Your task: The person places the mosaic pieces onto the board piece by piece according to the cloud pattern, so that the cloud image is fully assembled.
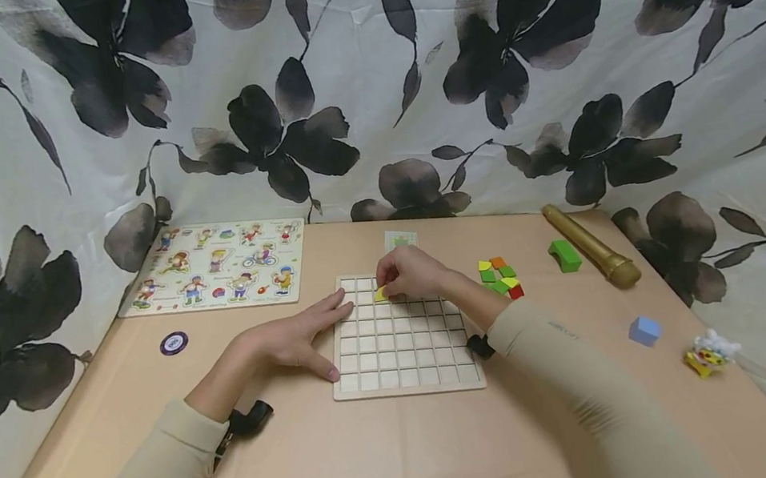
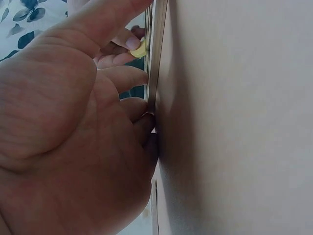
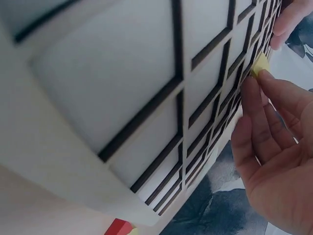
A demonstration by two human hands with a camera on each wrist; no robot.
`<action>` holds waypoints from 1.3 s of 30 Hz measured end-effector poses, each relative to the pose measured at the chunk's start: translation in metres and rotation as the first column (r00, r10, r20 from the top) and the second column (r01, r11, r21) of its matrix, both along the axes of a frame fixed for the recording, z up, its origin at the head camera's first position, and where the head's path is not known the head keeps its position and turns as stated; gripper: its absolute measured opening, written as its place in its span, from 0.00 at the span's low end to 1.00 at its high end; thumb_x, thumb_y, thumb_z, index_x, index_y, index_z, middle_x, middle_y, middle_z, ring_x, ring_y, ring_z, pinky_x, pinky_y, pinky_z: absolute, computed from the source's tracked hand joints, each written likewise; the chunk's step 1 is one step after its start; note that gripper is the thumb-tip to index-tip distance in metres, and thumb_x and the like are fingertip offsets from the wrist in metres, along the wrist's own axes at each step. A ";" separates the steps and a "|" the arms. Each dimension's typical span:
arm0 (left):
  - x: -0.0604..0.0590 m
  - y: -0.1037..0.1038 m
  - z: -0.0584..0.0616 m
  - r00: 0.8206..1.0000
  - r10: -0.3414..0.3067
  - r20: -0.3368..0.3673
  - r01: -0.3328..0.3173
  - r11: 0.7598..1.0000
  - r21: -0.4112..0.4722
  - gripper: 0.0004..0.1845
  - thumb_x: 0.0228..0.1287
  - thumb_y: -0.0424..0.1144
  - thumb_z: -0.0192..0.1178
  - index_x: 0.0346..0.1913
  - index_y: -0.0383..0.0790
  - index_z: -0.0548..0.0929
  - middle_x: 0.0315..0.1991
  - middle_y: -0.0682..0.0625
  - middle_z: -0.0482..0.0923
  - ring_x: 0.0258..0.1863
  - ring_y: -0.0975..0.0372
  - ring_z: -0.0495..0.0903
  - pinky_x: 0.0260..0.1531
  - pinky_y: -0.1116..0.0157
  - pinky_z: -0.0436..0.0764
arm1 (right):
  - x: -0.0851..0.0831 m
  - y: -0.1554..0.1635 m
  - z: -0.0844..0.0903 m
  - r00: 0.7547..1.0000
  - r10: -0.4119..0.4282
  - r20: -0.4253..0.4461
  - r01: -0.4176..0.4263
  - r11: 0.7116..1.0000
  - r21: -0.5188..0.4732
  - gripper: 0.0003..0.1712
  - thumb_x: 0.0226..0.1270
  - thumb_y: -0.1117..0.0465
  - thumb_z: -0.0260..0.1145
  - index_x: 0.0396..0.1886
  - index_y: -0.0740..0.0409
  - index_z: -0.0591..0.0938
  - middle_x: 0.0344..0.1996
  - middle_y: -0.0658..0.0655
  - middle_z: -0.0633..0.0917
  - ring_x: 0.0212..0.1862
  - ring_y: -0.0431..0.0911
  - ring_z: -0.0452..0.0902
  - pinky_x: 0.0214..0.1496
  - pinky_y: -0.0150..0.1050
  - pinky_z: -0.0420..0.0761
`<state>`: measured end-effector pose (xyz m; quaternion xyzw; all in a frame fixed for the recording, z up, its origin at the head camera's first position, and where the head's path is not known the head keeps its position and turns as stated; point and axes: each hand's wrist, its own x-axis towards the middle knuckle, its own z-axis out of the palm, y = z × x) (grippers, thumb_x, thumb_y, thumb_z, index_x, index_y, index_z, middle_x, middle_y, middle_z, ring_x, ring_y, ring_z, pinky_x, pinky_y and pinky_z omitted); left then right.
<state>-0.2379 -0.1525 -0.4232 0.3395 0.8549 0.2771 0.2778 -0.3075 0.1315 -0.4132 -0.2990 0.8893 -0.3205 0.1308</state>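
Observation:
A wooden grid board (image 1: 402, 380) with rows of square recesses lies flat on the table. Between thumb and fingers my right hand (image 1: 414, 271) pinches a small yellow tile (image 1: 379, 295) at the board's upper left part; the right wrist view shows the yellow tile (image 3: 260, 64) against the grid. My left hand (image 1: 294, 338) rests along the board's left edge, fingers extended and touching it. In the left wrist view the left hand's (image 2: 73, 98) fingertips meet the board's edge (image 2: 157, 54). Just behind the board lies a small card with a green pattern (image 1: 401, 239).
Right of the board sit several coloured tiles (image 1: 501, 285). Beyond them are a green block (image 1: 564, 255), a gold cylinder (image 1: 590, 245), a blue block (image 1: 644, 330) and a small toy figure (image 1: 711, 353). Leftward lie a picture board (image 1: 223, 296) and a round disc (image 1: 174, 343). Floral cloth (image 1: 414, 146) hangs behind.

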 end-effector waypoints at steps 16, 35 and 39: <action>-0.001 0.002 -0.002 1.000 0.008 0.010 -0.008 1.000 0.002 0.63 0.54 0.54 0.79 0.85 0.44 0.49 0.86 0.45 0.27 0.85 0.46 0.31 0.81 0.41 0.44 | 0.009 0.018 0.003 0.997 0.023 -0.071 -0.016 0.996 0.093 0.16 0.68 0.64 0.73 0.55 0.60 0.89 0.43 0.56 0.88 0.41 0.44 0.80 0.46 0.38 0.82; 0.001 0.004 -0.003 0.999 0.044 0.012 -0.044 0.998 0.039 0.64 0.50 0.50 0.81 0.85 0.41 0.51 0.86 0.41 0.24 0.85 0.44 0.27 0.81 0.39 0.41 | 0.021 0.134 0.015 0.883 -0.451 -0.134 0.441 0.892 -0.097 0.25 0.75 0.54 0.69 0.68 0.54 0.81 0.61 0.60 0.83 0.52 0.53 0.76 0.41 0.41 0.81; 0.001 0.003 -0.001 0.999 0.042 0.015 -0.043 0.998 0.036 0.65 0.50 0.50 0.81 0.84 0.41 0.51 0.85 0.41 0.24 0.85 0.45 0.27 0.81 0.40 0.41 | 0.017 0.156 0.006 0.871 -0.483 -0.088 0.481 0.876 -0.037 0.24 0.75 0.57 0.68 0.68 0.58 0.81 0.59 0.63 0.82 0.49 0.54 0.73 0.38 0.39 0.79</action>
